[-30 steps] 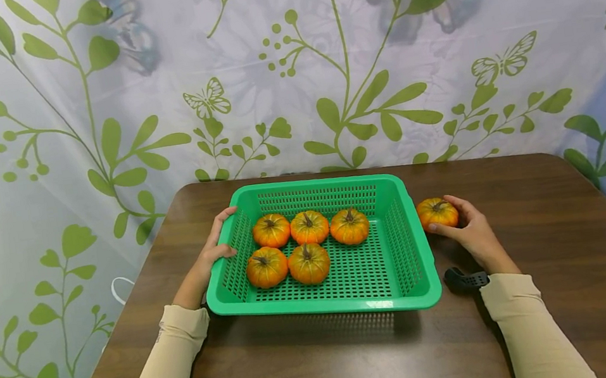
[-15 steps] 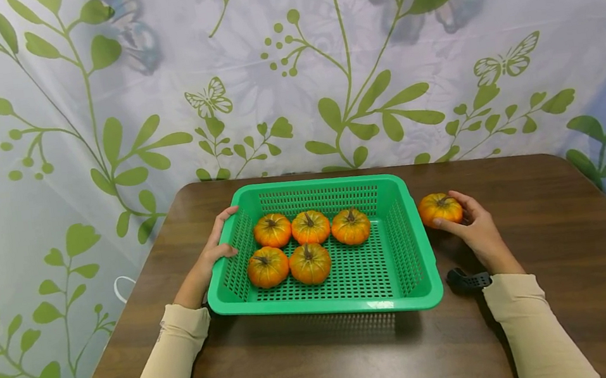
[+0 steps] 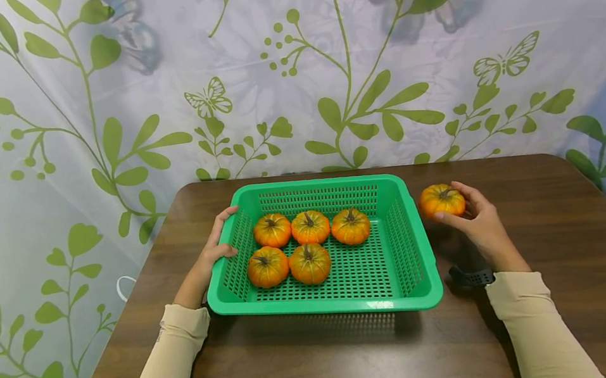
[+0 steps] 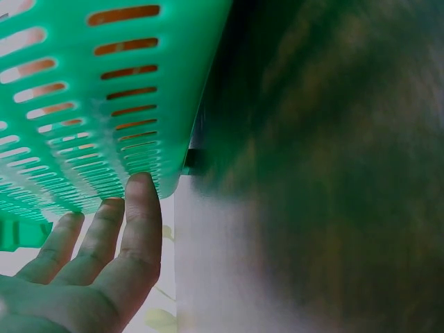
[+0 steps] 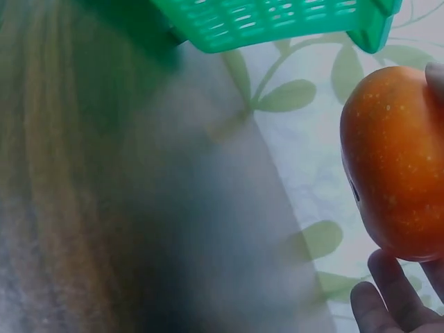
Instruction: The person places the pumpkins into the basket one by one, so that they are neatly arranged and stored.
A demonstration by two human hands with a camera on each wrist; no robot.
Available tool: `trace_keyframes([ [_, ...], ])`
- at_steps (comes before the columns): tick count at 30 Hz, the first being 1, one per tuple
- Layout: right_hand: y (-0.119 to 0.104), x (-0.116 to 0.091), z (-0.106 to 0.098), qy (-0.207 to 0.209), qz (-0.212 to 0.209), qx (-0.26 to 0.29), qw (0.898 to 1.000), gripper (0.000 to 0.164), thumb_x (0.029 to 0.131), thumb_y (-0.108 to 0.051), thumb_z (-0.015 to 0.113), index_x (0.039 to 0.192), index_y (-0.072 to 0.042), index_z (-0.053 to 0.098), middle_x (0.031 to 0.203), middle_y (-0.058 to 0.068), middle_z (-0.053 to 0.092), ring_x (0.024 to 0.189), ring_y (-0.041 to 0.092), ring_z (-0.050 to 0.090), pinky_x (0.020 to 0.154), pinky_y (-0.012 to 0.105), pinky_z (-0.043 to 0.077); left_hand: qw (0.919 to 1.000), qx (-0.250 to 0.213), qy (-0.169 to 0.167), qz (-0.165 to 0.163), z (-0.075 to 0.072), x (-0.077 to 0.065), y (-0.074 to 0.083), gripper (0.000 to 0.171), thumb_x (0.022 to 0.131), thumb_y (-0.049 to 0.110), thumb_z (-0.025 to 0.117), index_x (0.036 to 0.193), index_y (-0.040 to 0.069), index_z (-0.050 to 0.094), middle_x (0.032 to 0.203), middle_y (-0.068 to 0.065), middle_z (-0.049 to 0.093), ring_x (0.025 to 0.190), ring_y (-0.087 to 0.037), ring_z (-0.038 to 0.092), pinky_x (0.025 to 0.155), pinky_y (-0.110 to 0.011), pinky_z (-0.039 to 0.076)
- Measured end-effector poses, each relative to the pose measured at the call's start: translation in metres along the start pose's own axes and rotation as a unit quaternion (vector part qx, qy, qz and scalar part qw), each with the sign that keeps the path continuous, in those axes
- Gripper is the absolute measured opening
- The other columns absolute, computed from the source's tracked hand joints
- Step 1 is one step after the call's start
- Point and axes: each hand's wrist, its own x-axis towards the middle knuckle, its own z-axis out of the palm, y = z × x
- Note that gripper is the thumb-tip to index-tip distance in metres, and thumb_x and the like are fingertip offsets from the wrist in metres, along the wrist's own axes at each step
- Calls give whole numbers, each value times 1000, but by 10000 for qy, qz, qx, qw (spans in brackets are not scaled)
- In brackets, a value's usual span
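Observation:
A green perforated plastic basket [image 3: 327, 311] stands on the table with several small orange pumpkins [image 3: 310, 263] grouped in its left and middle part. My left hand [image 3: 210, 252] grips the basket's left rim, thumb over the edge; in the left wrist view its fingers [image 4: 142, 229] press against the slotted outer wall. To the right of the basket, my right hand [image 3: 482, 219] holds another small pumpkin [image 3: 441, 201] between thumb and fingers, raised off the table. The right wrist view shows this pumpkin [image 5: 395, 166] from the side, fingertips at its lower edge.
The brown wooden table [image 3: 327, 371] extends in front of the basket and to its right. A leaf-patterned curtain [image 3: 278, 90] hangs behind the table's back edge. A dark strap [image 3: 471, 276] sits at my right wrist, and a white cable loop [image 3: 123, 288] shows at the left.
My right hand has lifted the pumpkin slightly and moved it a little to the right, away from the basket's side. My left hand and the basket stay put.

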Motion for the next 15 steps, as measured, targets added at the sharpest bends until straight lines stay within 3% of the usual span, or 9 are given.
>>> trace_keyframes([
  [10, -20, -2, -2, 102, -152, 38, 9998, 78, 99, -5, 76, 167, -1, 36, 135, -16, 53, 111, 0, 55, 89, 9, 48, 10000, -9, 1, 71, 1, 0, 0, 94, 71, -4, 46, 159, -13, 14, 168, -40, 12, 138, -14, 42, 106, -22, 41],
  [15, -30, -3, -4, 105, -237, -182, 9995, 78, 100, -7, 75, 167, -3, 37, 132, -18, 54, 110, 1, 55, 87, 9, 49, 10000, -56, 5, 64, 1, 0, 1, 93, 71, -4, 46, 159, -12, 14, 168, -40, 11, 140, -18, 40, 106, -23, 41],
])
